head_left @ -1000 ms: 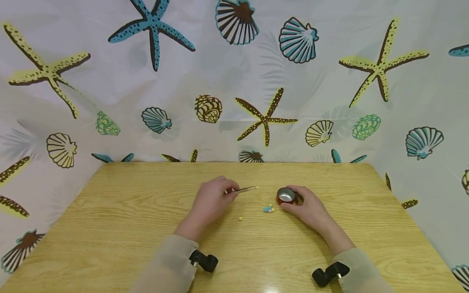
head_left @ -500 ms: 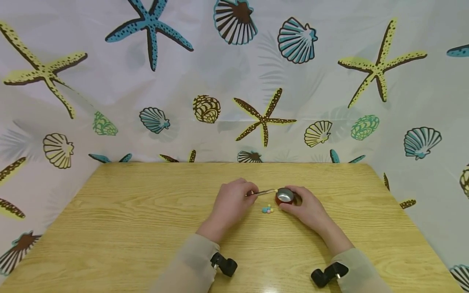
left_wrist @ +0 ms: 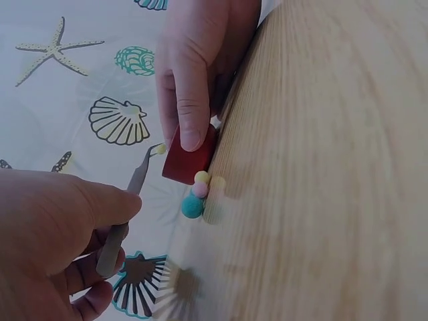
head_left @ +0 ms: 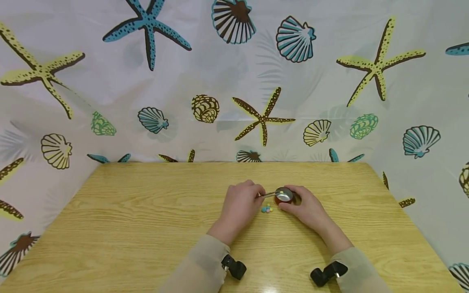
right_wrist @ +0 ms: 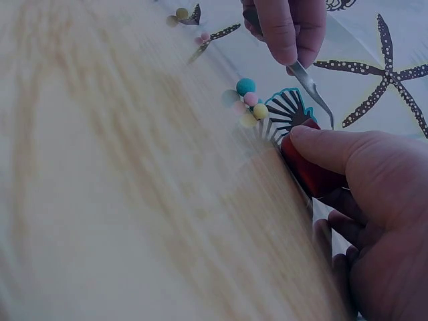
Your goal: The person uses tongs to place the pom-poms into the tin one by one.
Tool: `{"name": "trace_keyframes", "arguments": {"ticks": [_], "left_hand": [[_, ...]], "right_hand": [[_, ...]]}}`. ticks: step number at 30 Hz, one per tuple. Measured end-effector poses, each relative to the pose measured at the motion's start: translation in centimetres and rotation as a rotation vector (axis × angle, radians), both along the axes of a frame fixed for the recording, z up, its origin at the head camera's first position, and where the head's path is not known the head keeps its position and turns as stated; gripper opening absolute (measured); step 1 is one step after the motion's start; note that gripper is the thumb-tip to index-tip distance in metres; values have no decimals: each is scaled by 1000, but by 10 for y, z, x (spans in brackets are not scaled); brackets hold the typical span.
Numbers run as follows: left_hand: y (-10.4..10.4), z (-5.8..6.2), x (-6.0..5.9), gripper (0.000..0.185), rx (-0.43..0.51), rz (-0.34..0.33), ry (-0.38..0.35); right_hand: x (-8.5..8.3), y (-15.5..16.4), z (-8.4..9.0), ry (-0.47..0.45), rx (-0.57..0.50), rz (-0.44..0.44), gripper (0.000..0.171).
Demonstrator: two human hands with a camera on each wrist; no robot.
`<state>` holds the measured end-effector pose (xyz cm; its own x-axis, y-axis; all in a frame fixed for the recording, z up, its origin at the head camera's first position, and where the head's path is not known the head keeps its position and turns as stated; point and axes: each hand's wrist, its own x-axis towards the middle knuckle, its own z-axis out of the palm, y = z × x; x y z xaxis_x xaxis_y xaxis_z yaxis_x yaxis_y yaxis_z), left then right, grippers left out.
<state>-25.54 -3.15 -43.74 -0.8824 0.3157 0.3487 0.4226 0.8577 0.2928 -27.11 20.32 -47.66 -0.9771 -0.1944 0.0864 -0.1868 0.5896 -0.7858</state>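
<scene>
My left hand (head_left: 242, 203) pinches metal tweezers (head_left: 270, 194) whose tips hold a small yellow bead (left_wrist: 161, 149) over the rim of a small red cup (head_left: 285, 196) with a shiny inside. My right hand (head_left: 305, 205) grips that cup (left_wrist: 188, 158) from the right, with the thumb on its near side. A small cluster of blue, pink and yellow beads (head_left: 267, 209) lies on the table just in front of the cup, between the two hands. The same tweezers (right_wrist: 313, 87), cup (right_wrist: 311, 172) and bead cluster (right_wrist: 249, 100) appear in the right wrist view.
The wooden table (head_left: 146, 211) is bordered at the back and sides by a curtain (head_left: 234, 81) printed with starfish and shells. Black wrist mounts (head_left: 234, 267) sit on both sleeves near the front edge.
My left hand has carried the tweezers and yellow bead rightward to the cup. The loose yellow bead seen on the table a second ago is no longer in sight. The right hand has stayed put.
</scene>
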Motion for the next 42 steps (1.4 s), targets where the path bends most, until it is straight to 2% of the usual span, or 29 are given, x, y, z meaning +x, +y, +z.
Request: {"name": "trace_keyframes", "arguments": {"ticks": [6,13,21,32,42], "left_hand": [[1,-2,1,7,0,-3,6],[-7,2,1,7,5,18,7],[-39,4,3,5,48,72,46],[-84,2,9,8,55,135,37],[-120,-6,7,7,38,143,24]], "right_hand": [[1,0,1,-3,-12,3,62],[1,0,1,-3,-9,2,65],[4,0,4,6,-7,23,67],[4,1,2,9,-7,29,68],[4,0,4,-1,-5,25,69]]}}
